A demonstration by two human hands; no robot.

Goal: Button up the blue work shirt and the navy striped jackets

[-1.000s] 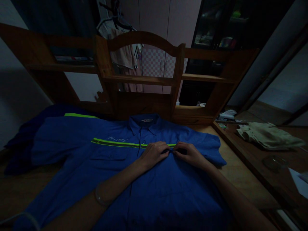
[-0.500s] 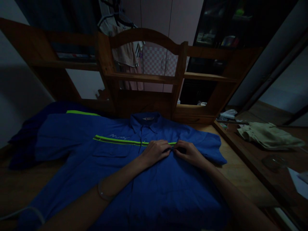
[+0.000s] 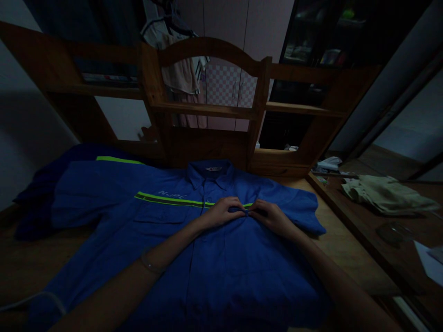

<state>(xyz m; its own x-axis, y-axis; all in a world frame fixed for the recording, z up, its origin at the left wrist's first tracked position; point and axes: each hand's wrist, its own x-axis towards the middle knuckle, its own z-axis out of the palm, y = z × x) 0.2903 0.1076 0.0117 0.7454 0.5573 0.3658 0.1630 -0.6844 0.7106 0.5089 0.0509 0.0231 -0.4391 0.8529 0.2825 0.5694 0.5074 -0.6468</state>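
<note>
A blue work shirt (image 3: 207,258) lies spread face up, its collar (image 3: 211,174) at the far side and a yellow-green stripe (image 3: 169,201) across the chest. Just below that stripe, my left hand (image 3: 223,212) pinches the fabric at what looks like the chest pocket flap. Close beside it on the right, my right hand (image 3: 272,216) also has its fingertips closed on the same bit of cloth. The fingertips nearly meet, and any button between them is too small to make out. Another flapped pocket (image 3: 159,215) shows on the left chest.
Darker blue cloth (image 3: 34,198) is bunched at the left. A wooden shelf unit (image 3: 204,108) stands behind the shirt. On the right-hand surface are folded pale cloth (image 3: 387,193) and a glass dish (image 3: 394,232). A white cable (image 3: 34,297) curves in at lower left.
Both hands stay at the same spot on the shirt. The left thumb and fingers have shifted slightly, with a wider gap showing between them. The view has moved a little.
</note>
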